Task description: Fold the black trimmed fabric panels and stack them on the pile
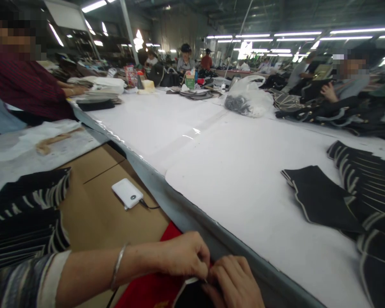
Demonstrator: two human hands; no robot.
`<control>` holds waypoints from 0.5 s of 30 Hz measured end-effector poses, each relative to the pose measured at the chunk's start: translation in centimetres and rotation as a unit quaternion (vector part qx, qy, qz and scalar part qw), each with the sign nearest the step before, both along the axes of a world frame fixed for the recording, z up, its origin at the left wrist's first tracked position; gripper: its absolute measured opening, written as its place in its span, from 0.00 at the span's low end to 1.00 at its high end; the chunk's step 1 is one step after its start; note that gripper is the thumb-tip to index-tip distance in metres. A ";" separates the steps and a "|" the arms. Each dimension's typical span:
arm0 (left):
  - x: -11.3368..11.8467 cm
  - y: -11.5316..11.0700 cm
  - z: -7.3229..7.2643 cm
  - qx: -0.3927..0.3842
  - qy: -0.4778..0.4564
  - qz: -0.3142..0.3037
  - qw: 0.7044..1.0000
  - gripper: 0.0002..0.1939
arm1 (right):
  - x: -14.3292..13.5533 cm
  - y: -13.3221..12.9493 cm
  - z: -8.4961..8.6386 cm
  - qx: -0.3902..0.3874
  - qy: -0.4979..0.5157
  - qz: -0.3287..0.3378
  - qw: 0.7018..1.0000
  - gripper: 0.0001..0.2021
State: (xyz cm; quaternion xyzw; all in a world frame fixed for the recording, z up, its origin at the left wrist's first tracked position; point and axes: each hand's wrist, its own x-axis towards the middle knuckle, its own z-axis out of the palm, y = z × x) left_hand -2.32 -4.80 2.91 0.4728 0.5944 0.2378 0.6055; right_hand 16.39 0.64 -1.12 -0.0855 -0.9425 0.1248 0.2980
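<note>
Our left hand (184, 254) and right hand (232, 280) meet just below the table edge (192, 214), fingertips pinching a dark fabric piece (192, 295) over red cloth (154, 286). Beyond that edge, black pieces (321, 199) lie stacked.

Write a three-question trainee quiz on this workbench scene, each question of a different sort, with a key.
1. True or false: the left hand and the right hand are far apart.
2. Multiple choice: the white power bank lies on (A) the white table, (B) the brown cardboard, (C) the plastic bag.
3. Fill in: the left wrist wears a silver ____.

Key
1. False: they meet, pinching a small dark piece at the bottom edge, over red cloth.
2. B.
3. Bangle.
</note>
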 end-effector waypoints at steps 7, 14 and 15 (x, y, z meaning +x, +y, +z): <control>0.0 0.3 0.2 0.019 0.001 -0.016 1.000 0.07 | 0.2 -0.4 2.5 -0.152 -0.064 -0.011 0.986 0.03; -0.1 1.0 -0.1 0.073 0.145 -0.061 0.985 0.08 | 0.4 -0.8 3.2 -0.181 -0.124 0.004 0.975 0.10; -0.4 1.1 -0.2 0.078 0.163 -0.061 0.982 0.08 | 0.5 -1.1 3.0 -0.163 -0.112 0.009 0.980 0.12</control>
